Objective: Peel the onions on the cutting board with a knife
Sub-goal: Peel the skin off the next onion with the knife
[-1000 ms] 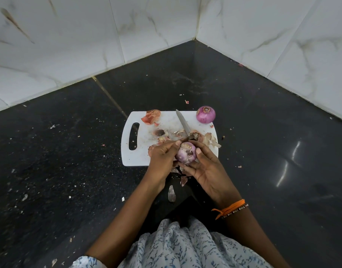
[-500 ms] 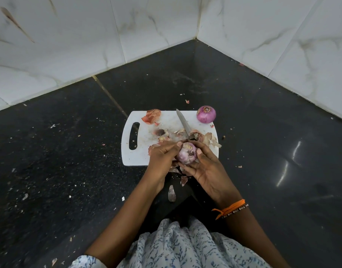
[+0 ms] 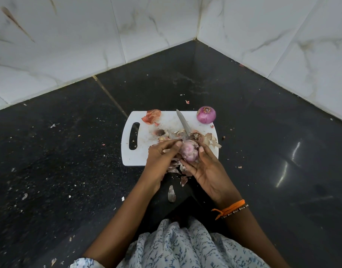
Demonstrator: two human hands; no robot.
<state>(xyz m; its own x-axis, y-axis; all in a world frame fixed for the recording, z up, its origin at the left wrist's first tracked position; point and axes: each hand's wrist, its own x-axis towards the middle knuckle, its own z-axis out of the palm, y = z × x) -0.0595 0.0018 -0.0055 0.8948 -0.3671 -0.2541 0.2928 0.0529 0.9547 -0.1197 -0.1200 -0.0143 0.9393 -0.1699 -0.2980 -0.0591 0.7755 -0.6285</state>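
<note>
1. Working with both hands on one onion [image 3: 190, 151] at the board's [image 3: 139, 153] near edge, held just above it.
2. Pinching at the onion's left side with the left hand [image 3: 160, 156], thumb and forefinger closing together on what looks like a flap of skin; cannot tell for sure, being blurred.
3. Cradling the onion from below and the right with the right hand [image 3: 207, 167], fingers curling round it, thumb pressing near the top.
4. Lying idle on the board behind the onion: the knife [image 3: 183, 122], tip pointing away, handle end hidden by peels [image 3: 208, 139].
5. Sitting at the board's far right corner, well apart: a second onion [image 3: 206, 114], smooth and purple, top trimmed.
6. Judging the handling: light, firm, round, so tending to roll; bared flesh likely moist and slippery, outer skin dry, thin and tearing easily.
7. Gripping best around the middle, lifting skin from a cut end, tugging gently so strips come away whole.
</note>
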